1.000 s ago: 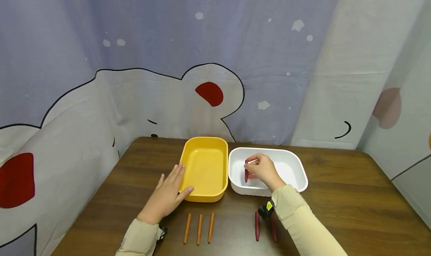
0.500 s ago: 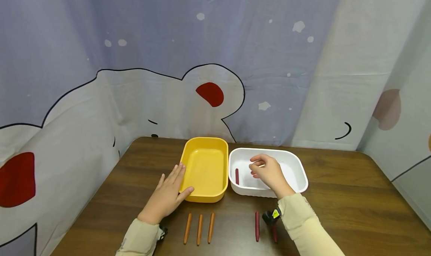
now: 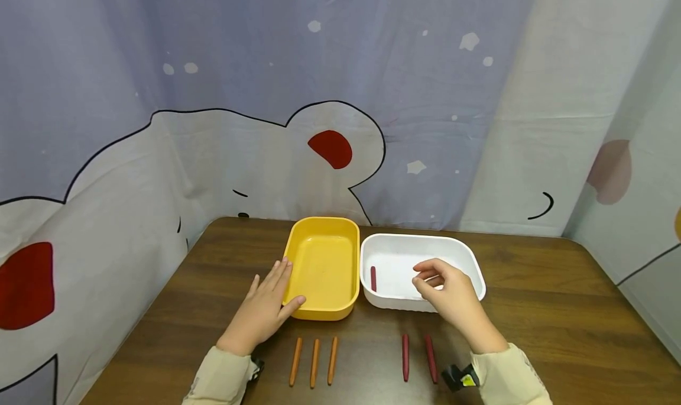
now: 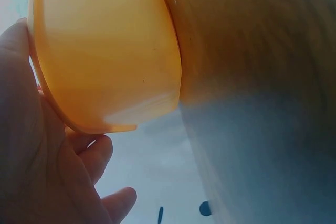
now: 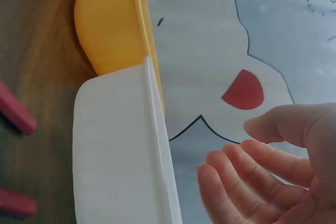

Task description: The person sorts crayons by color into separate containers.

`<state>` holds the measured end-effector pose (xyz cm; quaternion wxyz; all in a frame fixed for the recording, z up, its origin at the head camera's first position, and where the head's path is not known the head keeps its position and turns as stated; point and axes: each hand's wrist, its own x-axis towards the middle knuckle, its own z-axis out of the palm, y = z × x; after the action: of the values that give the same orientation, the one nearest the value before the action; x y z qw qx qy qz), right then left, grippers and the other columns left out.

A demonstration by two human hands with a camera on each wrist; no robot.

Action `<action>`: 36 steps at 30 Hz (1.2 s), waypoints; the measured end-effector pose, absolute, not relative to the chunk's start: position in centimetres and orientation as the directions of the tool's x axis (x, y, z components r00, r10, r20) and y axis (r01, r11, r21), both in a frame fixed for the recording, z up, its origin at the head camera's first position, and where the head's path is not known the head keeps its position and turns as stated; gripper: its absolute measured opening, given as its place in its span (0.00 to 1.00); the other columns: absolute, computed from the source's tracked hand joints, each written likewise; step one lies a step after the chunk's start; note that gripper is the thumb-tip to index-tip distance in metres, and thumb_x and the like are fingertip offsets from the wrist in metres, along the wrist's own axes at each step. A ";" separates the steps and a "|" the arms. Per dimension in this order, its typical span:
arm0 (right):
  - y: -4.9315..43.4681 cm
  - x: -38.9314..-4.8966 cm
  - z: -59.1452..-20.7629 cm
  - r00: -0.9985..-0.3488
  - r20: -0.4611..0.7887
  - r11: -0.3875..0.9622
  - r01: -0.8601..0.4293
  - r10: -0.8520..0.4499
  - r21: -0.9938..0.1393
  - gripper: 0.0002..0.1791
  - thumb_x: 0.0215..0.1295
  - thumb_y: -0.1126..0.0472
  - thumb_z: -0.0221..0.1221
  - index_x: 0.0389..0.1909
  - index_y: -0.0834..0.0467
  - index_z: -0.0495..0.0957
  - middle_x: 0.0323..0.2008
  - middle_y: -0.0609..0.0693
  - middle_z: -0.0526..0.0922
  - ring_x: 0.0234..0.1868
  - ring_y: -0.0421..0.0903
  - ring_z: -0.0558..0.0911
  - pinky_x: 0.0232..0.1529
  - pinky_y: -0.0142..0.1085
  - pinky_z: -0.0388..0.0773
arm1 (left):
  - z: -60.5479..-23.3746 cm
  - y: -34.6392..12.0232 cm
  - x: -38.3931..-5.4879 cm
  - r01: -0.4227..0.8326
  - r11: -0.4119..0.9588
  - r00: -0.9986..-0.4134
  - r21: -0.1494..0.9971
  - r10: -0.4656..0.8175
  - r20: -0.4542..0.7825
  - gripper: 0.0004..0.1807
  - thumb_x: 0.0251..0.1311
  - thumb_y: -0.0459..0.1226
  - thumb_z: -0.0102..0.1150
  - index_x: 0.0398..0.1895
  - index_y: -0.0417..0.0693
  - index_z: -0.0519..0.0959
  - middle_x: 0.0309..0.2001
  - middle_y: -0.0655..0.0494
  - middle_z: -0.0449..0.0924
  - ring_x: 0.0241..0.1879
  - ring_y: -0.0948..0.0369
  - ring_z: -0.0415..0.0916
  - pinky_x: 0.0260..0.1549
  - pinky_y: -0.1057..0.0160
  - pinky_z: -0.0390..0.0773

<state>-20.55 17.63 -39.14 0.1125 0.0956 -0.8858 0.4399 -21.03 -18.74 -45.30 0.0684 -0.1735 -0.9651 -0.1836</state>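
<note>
My left hand rests with straight fingers on the left rim of a yellow plastic tray; in the left wrist view its fingers lie along the edge. Over the front right of a white tray hovers my right hand, its fingers loosely bent with nothing between them. One dark red crayon lies inside the white tray near its left wall. Two more dark red crayons lie on the table in front of it, the right one close to the right wrist.
Three orange-brown crayons lie side by side in front of the yellow tray. The trays stand next to each other on a brown wooden table. A patterned curtain hangs behind the table and along its sides.
My right hand has let go of the dark red crayon, which now lies in the white tray. It has then drawn back toward the front right. The left hand has stayed put.
</note>
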 end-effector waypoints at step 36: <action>18.9 -16.2 -44.7 -0.999 -0.010 0.823 -0.035 -0.050 -0.567 0.19 0.47 0.63 0.77 0.20 0.58 0.72 0.19 0.46 0.73 0.22 0.43 0.71 0.25 0.37 0.71 | -45.4 -18.7 -21.0 0.360 0.867 -0.931 0.344 0.310 0.194 0.45 0.74 0.60 0.46 0.80 0.37 0.50 0.80 0.44 0.47 0.79 0.48 0.44 0.71 0.32 0.48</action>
<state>-16.21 18.93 -44.70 -0.0121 0.0223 -0.9547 0.2965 -21.01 -18.75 -45.43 0.0665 -0.1737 -0.9639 -0.1904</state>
